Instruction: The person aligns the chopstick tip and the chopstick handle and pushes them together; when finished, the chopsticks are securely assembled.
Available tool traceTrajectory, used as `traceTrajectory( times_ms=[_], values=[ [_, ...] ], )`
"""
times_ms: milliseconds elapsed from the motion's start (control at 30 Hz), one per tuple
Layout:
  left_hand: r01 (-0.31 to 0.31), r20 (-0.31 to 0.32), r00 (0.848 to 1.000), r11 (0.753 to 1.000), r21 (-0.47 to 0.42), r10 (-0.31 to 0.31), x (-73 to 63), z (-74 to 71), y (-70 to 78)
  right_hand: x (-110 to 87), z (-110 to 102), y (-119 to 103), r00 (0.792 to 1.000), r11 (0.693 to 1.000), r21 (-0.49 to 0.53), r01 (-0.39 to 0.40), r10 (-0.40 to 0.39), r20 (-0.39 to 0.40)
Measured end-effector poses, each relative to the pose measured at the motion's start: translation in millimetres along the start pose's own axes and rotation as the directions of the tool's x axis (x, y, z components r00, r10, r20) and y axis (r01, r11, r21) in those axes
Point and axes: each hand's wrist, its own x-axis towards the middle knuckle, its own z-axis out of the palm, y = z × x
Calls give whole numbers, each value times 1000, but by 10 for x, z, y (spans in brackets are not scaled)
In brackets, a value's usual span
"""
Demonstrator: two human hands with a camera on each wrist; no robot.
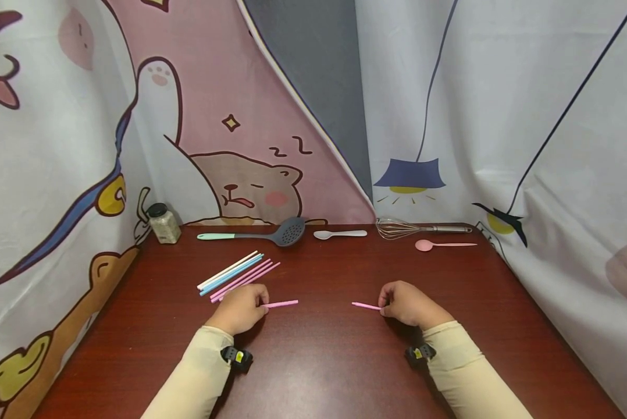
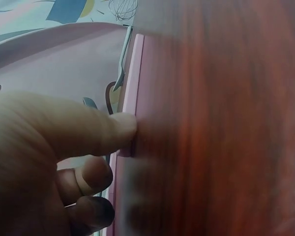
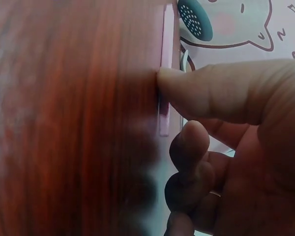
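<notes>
My left hand (image 1: 240,309) pinches a short pink straw piece (image 1: 283,304) between thumb and fingers, its free end pointing right. Facing it, my right hand (image 1: 412,305) pinches a second short pink straw piece (image 1: 366,305) whose free end points left. A gap of bare table lies between the two pieces. In the left wrist view the thumb presses near one end of the pink straw (image 2: 133,73). The right wrist view has the thumb on its pink straw (image 3: 166,44), with a short end below. Behind the left hand lie several longer straws, white, blue (image 1: 232,273) and pink (image 1: 248,278).
Along the back of the brown table (image 1: 313,361) lie a slotted spatula (image 1: 289,231), a white spoon (image 1: 339,234), a whisk (image 1: 397,228) and a pink spoon (image 1: 425,245). A black-lidded jar (image 1: 164,224) stands at the back left. Printed curtains (image 1: 313,116) hang behind.
</notes>
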Motion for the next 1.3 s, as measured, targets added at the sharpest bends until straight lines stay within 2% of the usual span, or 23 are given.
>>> traceTrajectory(
  times_ms=[200,367,567,867,1300],
  values=[
    [-4,-10,1000,1000,-21,4,-2,-6,25,-4,-10,-23,1000,999,-38,27,-27,12],
    [-43,-42,998,989,-141,38,18,12,38,11,-22,-62,996,996,-34,86,-87,-26],
    [-163,-103,985,929,-332,137,18,15,115,-19,-39,-248,974,972,99,211,-200,-111],
    [-229,-186,970,837,-497,154,-24,-10,334,-156,-42,-544,939,945,142,295,-260,-223],
    [-245,-222,963,825,-509,149,-45,-1,398,-204,-50,-627,936,939,176,295,-247,-251]
  ],
)
